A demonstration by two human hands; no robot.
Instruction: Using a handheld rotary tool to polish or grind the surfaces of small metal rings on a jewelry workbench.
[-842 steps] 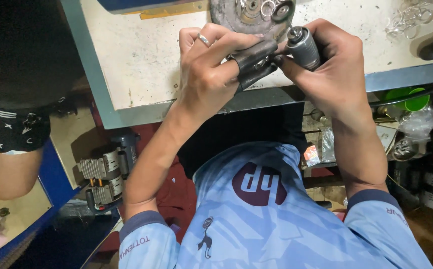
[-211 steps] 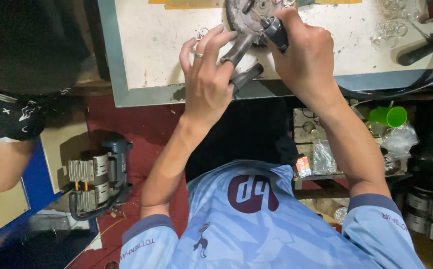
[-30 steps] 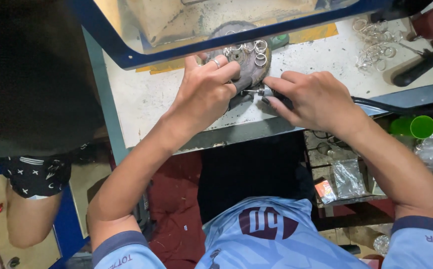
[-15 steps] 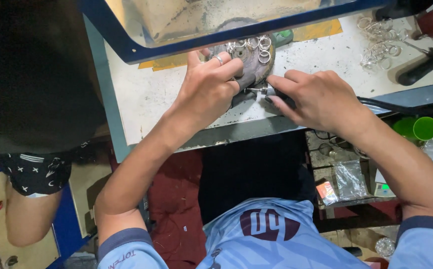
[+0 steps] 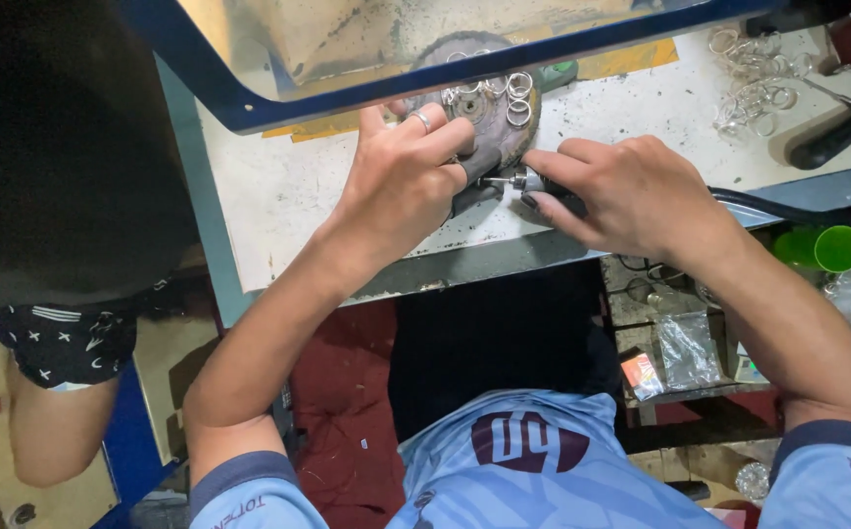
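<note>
My right hand (image 5: 641, 196) is closed around a slim dark rotary hand tool (image 5: 543, 186), whose thin metal tip points left toward my other hand. My left hand (image 5: 401, 186), with a ring on one finger, curls its fingers onto a small dark piece; I cannot tell what it pinches. Just behind both hands a round grey metal disc (image 5: 504, 122) lies on the worn white worktable (image 5: 298, 196), carrying several small silver rings (image 5: 518, 86). Farther right, more loose metal rings (image 5: 753, 83) lie scattered.
</note>
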